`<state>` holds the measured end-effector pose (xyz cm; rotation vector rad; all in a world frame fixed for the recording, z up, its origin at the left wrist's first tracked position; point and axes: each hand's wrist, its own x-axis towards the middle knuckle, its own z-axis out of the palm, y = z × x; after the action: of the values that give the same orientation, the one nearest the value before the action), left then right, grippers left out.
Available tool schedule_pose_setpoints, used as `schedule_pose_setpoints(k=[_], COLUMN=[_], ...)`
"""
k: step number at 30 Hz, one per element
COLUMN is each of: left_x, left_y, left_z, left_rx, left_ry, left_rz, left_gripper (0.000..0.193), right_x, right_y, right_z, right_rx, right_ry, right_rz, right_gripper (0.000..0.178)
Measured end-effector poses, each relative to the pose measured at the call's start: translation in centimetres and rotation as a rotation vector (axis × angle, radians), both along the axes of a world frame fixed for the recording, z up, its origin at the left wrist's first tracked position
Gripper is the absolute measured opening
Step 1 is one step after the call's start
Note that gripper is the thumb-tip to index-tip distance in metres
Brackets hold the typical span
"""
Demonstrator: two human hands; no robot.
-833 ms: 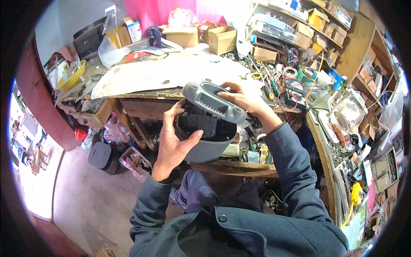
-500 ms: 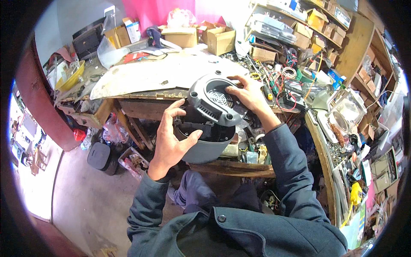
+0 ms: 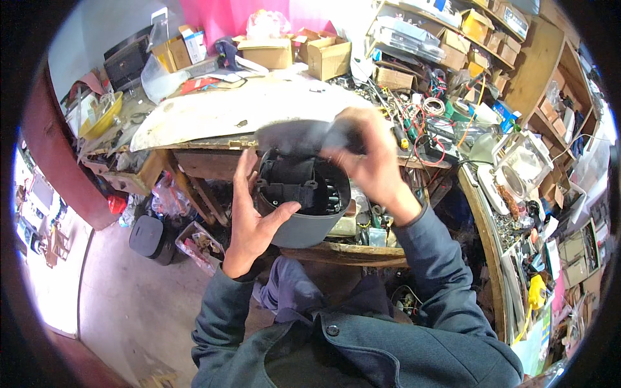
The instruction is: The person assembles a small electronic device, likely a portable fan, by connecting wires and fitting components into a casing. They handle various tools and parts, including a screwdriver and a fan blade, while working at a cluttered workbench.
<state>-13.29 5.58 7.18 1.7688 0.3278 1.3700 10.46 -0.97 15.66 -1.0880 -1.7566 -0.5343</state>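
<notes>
My left hand (image 3: 251, 226) is wrapped around the left side of a dark grey rounded appliance housing (image 3: 309, 231), its thumb over the near rim. The housing's top is uncovered. Inside, a black frame (image 3: 291, 193) and small fittings along the right wall show. Above the far rim, the round grey vented cover (image 3: 291, 134) is tilted up and smeared by motion. My right hand (image 3: 375, 161) grips the cover at its right side; the fingers are blurred too.
A worn workbench with a white board (image 3: 200, 119) lies beyond the housing. Cables and tools (image 3: 420, 129) crowd its right end. Cardboard boxes (image 3: 326, 58) stand at the back. At floor level on the left is a dark bin (image 3: 147, 238); a clear plastic case (image 3: 524, 158) sits at right.
My right hand has tipped the cover up and away from the housing, uncovering more of the inside. My left hand keeps its hold on the housing.
</notes>
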Motion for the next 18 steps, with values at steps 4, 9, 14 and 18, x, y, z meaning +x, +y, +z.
schedule_pose_setpoints(k=[4,9,14,18], left_x=[-0.6,-0.3,-1.1,-2.0], left_y=[0.1,-0.4,-0.3,0.6], left_z=[-0.5,0.1,-0.3,-3.2], left_rx=[-0.065,-0.123,-0.156,-0.327], left_ry=[-0.135,-0.137,-0.096,-0.102], left_rz=[-0.088,-0.123,-0.026,0.082], left_gripper=[0.13,0.137,0.123,0.076], right_x=[-3.0,-2.5,-3.4,-3.5], right_y=[-4.5,-5.6,-7.0,-7.3], right_z=[-0.4,-1.2,-1.5,-1.8], right_rx=[-0.35,-0.33,-0.302,-0.371], right_ry=[-0.232,-0.263,-0.384,-0.264], right_rz=[0.172,0.06,-0.15,-0.154], right_gripper=[0.054,0.042,0.058,0.064])
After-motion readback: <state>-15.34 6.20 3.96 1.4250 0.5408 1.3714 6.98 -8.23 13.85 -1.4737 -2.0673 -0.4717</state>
